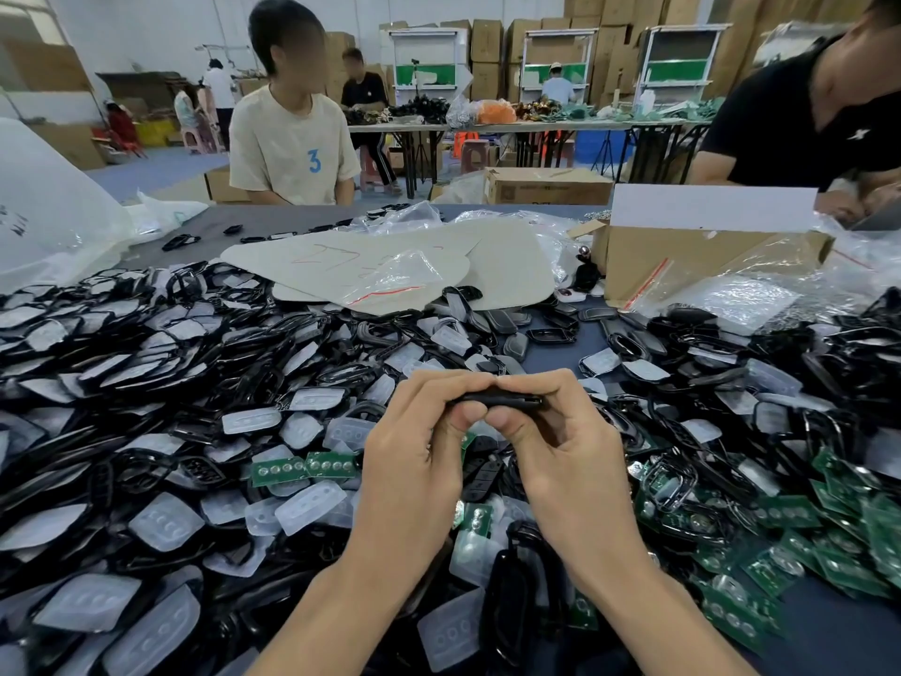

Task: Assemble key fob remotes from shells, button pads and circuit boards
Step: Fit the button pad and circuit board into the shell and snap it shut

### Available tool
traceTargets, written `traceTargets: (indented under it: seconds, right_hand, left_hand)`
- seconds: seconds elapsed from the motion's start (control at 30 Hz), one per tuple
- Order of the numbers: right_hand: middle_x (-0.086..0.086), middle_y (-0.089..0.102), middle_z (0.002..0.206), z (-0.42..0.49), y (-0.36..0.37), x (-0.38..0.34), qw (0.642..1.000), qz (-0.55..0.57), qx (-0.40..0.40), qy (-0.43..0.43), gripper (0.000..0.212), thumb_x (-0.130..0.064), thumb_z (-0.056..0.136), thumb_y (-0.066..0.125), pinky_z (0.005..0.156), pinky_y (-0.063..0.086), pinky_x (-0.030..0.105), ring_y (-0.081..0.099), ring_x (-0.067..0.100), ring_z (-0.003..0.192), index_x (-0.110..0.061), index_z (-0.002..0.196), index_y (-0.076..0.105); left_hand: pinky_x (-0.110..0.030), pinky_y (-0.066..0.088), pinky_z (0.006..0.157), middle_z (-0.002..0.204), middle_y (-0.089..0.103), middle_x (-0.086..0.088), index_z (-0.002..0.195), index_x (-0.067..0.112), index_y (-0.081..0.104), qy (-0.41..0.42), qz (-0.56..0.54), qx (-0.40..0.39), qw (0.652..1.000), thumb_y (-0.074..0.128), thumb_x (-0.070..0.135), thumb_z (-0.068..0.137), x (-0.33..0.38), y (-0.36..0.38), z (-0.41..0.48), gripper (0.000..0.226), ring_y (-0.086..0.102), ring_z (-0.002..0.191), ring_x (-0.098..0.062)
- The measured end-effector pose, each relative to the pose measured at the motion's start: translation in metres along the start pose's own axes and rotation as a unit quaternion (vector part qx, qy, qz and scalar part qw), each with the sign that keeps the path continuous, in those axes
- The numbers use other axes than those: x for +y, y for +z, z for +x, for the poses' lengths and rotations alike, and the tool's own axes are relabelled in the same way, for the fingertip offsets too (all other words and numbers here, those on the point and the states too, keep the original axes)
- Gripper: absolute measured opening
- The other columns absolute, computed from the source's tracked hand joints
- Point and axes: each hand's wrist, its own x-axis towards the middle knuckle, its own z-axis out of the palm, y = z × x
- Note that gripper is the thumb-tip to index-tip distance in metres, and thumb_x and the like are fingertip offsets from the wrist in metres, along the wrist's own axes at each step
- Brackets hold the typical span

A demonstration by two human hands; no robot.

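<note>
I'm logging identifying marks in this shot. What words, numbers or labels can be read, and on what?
"3", blue, on the beige T-shirt of the person across the table.
Red handwriting on the beige card sheets: scrawled, unreadable.
Print on the cardboard box beyond the table: too blurred.
White mark on the black shirt: too small to read.
Dark marks on the white plastic bag: unreadable.
The held key fob: no text visible.

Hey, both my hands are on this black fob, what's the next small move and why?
Probably squeeze it shut along its edge: both the left hand and right hand pinch the black fob edge-on between thumbs and fingers above the parts pile.
</note>
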Motion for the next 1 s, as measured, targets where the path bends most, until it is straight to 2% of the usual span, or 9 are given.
traceTargets:
  seconds: [0.13,0.23,0.33,0.47,0.6,0.77,0.87,0.93,1.0]
  right_hand:
    - [-0.020,0.073,0.098,0.001,-0.001,0.002,1.000,-0.003,0.015,-0.009,0.027,-0.020,0.093,0.071,0.079,0.052,0.013,0.071,0.002,0.094,-0.043,0.101,0.060]
    - [-0.025,0.071,0.104,0.001,-0.003,0.005,0.998,-0.054,0.002,-0.036,0.030,-0.018,0.098,0.064,0.081,0.051,0.012,0.070,-0.001,0.097,-0.045,0.106,0.056]
    - [-0.030,0.068,0.109,0.001,-0.004,0.008,0.987,-0.138,-0.015,-0.087,0.037,-0.009,0.100,0.057,0.084,0.047,0.006,0.065,-0.008,0.103,-0.045,0.108,0.056]
    - [-0.010,0.062,0.130,0.002,-0.007,0.015,0.959,-0.220,-0.036,-0.174,0.042,0.004,0.093,0.055,0.096,0.051,0.016,0.060,0.001,0.118,-0.029,0.119,0.056]
    - [-0.003,0.058,0.127,0.003,-0.010,0.019,0.944,-0.247,-0.061,-0.210,0.042,0.016,0.089,0.056,0.093,0.054,0.020,0.060,0.003,0.113,-0.014,0.117,0.065]
    - [-0.003,0.058,0.114,0.001,-0.007,0.017,0.950,-0.234,-0.035,-0.205,0.039,0.014,0.089,0.055,0.087,0.055,0.017,0.062,-0.001,0.103,-0.012,0.115,0.067]
    - [-0.005,0.061,0.105,-0.001,-0.001,0.014,0.955,-0.229,0.001,-0.187,0.033,0.004,0.091,0.058,0.080,0.054,0.015,0.063,-0.002,0.095,-0.018,0.113,0.068]
    - [-0.011,0.063,0.102,-0.002,0.003,0.011,0.966,-0.208,0.017,-0.151,0.030,-0.003,0.093,0.065,0.079,0.051,0.014,0.064,0.001,0.094,-0.026,0.112,0.069]
    - [-0.016,0.068,0.102,-0.002,0.003,0.009,0.988,-0.132,0.031,-0.076,0.033,-0.009,0.092,0.070,0.083,0.051,0.014,0.067,0.003,0.098,-0.038,0.109,0.068]
  left_hand:
    - [-0.016,0.044,0.094,0.114,0.062,0.009,0.120,0.018,0.065,0.046,0.047,-0.020,0.998,0.051,0.015,0.101,-0.005,-0.002,-0.001,0.024,0.061,0.110,-0.010]
    - [-0.021,0.047,0.096,0.119,0.058,0.014,0.127,0.025,0.057,0.069,0.093,-0.032,0.993,0.049,0.021,0.102,-0.007,-0.003,-0.001,0.027,0.059,0.112,-0.008]
    - [-0.030,0.050,0.097,0.123,0.062,0.007,0.133,0.020,0.055,0.110,0.188,-0.071,0.973,0.047,0.023,0.102,-0.010,-0.005,0.000,0.033,0.058,0.113,-0.011]
    - [-0.034,0.054,0.094,0.126,0.065,0.000,0.140,0.008,0.054,0.100,0.237,-0.143,0.956,0.044,0.021,0.100,-0.010,-0.007,0.000,0.044,0.061,0.115,-0.016]
    - [-0.036,0.053,0.096,0.131,0.064,-0.002,0.139,0.004,0.054,0.075,0.235,-0.189,0.951,0.052,0.012,0.098,-0.008,-0.009,0.000,0.042,0.060,0.120,-0.018]
    - [-0.034,0.055,0.090,0.120,0.069,-0.001,0.130,0.004,0.060,0.062,0.213,-0.186,0.957,0.045,0.005,0.091,-0.005,-0.010,0.000,0.041,0.064,0.111,-0.018]
    - [-0.035,0.058,0.082,0.105,0.071,-0.001,0.119,0.005,0.065,0.056,0.200,-0.154,0.966,0.054,-0.007,0.087,-0.005,-0.009,-0.002,0.036,0.067,0.099,-0.018]
    - [-0.035,0.057,0.083,0.106,0.071,-0.002,0.122,0.006,0.065,0.052,0.180,-0.137,0.973,0.053,-0.010,0.086,-0.006,-0.007,-0.003,0.041,0.068,0.098,-0.017]
    - [-0.026,0.056,0.083,0.104,0.072,0.000,0.127,0.009,0.063,0.032,0.145,-0.112,0.983,0.049,-0.011,0.086,-0.007,-0.006,-0.004,0.048,0.067,0.093,-0.009]
